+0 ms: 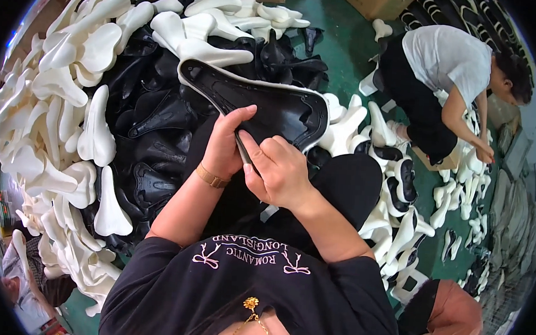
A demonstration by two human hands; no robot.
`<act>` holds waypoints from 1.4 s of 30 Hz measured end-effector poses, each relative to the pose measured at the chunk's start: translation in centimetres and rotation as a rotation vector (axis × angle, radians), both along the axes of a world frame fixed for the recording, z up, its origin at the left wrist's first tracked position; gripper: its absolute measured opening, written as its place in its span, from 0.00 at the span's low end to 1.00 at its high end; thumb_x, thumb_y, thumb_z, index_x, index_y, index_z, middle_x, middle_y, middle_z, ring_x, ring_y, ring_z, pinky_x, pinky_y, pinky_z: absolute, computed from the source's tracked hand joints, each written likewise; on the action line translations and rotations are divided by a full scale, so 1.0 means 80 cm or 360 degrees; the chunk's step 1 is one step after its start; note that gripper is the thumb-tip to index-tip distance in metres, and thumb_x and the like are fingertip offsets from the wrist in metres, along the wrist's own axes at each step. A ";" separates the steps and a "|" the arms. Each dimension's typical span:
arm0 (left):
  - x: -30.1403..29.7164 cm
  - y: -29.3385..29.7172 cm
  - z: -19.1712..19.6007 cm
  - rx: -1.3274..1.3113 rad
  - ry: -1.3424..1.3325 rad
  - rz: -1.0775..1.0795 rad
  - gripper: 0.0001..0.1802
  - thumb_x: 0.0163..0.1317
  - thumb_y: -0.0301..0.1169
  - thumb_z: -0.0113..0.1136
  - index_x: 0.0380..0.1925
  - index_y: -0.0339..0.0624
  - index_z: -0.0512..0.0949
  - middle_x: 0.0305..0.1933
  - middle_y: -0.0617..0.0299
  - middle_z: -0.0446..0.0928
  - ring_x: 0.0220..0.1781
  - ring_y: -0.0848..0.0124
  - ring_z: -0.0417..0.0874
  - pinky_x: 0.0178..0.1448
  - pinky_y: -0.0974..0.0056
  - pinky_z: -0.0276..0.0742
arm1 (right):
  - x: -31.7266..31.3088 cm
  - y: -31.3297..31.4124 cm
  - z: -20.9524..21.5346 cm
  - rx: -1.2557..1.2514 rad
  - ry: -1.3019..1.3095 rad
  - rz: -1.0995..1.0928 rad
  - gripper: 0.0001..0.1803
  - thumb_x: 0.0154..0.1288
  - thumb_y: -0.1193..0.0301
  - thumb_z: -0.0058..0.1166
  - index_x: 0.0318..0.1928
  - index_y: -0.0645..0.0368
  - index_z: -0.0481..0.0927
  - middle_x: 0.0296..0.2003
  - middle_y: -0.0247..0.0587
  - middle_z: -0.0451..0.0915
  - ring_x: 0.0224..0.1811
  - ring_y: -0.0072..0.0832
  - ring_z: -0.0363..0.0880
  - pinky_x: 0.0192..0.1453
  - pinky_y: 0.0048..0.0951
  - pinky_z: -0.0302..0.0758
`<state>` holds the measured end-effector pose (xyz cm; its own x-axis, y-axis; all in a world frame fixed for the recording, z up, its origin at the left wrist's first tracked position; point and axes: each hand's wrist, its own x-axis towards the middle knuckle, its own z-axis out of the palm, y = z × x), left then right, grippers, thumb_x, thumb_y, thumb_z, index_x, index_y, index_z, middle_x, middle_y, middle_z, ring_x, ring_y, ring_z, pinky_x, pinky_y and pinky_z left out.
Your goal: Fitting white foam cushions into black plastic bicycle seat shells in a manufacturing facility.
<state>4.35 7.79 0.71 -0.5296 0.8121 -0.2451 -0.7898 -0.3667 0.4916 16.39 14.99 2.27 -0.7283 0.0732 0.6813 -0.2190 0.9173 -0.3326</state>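
Note:
A bicycle saddle (263,103) is held up in front of me, its black plastic underside facing me and a thin white edge around it. My left hand (225,140) grips its near edge, thumb on the black shell. Beside it, my right hand (277,168) is closed at the same edge with its index finger pressed against the rim. A narrow dark strip shows between my hands; whether it is the rim or a tool I cannot tell. Black saddle shells (161,112) lie piled beyond and to the left.
White saddle pads (62,124) are heaped at the left, with more white pads (347,120) and black pieces to the right. A person in a white shirt (449,59) bends over at the upper right. Another person (455,314) is at the lower right. Cardboard boxes (376,2) stand behind.

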 end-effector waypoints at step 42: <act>-0.043 0.038 -0.025 -0.0979 0.2749 -0.0113 0.14 0.56 0.29 0.63 0.44 0.41 0.78 0.39 0.58 0.80 0.43 0.63 0.83 0.48 0.66 0.76 | 0.263 0.314 -0.120 -0.2627 0.0588 -0.1415 0.20 0.61 0.68 0.59 0.51 0.65 0.73 0.44 0.47 0.80 0.44 0.40 0.81 0.47 0.47 0.80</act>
